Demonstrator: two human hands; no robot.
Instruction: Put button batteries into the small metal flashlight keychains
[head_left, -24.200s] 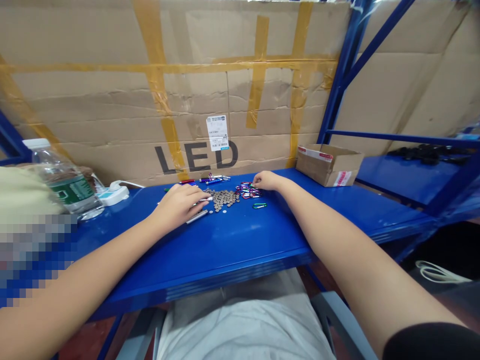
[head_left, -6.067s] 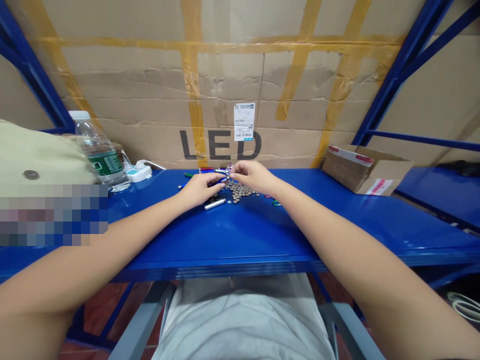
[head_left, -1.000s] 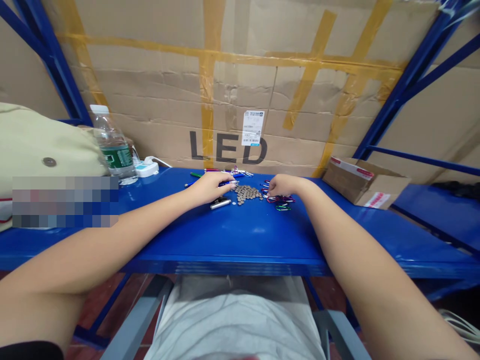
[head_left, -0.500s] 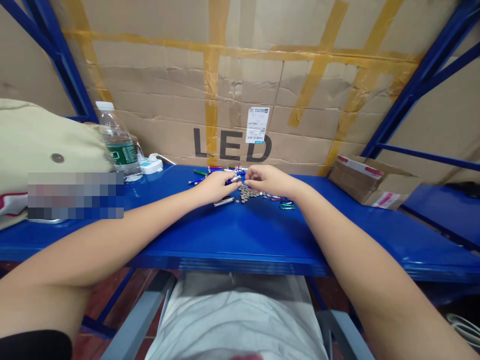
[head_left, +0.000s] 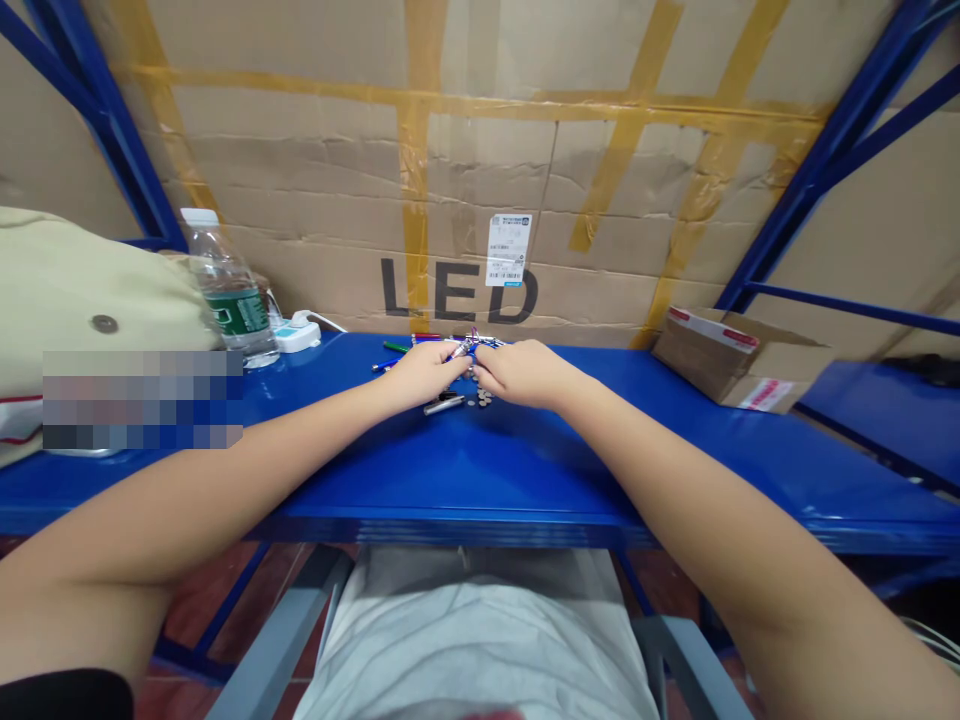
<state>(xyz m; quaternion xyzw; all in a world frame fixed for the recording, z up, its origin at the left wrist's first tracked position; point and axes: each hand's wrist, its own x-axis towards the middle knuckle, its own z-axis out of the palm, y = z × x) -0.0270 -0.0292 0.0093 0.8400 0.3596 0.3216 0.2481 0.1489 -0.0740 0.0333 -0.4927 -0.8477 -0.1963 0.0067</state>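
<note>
My left hand and my right hand meet at the far side of the blue shelf, fingertips together. My left hand grips a slim blue pen light, and its metal tip sits near my right fingers. Whether my right hand holds anything is hidden. A small pile of coin-like metal discs lies mostly under my right hand. A silver mini flashlight rests just below my left hand. Several coloured pens lie behind my left fingers.
The blue steel shelf runs across in front of me. A water bottle, white power strip and beige cloth bag stand at left. An open cardboard box sits at right, against a taped cardboard wall.
My right hand has moved left over the discs, now covering the carabiners seen earlier, and closed up to my left hand. My left hand has shifted slightly toward it.
</note>
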